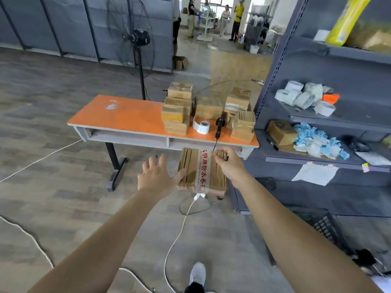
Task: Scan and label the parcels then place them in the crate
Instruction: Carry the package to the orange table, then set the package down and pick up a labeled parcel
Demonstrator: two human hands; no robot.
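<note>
Brown parcel [202, 170], red-lettered tape; orange table [127, 117]; possibly black scanner [219, 126].

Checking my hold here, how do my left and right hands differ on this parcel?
The right hand grips the parcel at its far right corner, fingers curled over the edge; the left hand grips nothing. The left hand's fingers are spread and straight, with only its thumb against the parcel's left side. Both are at the same parcel, in front of the table.
</note>
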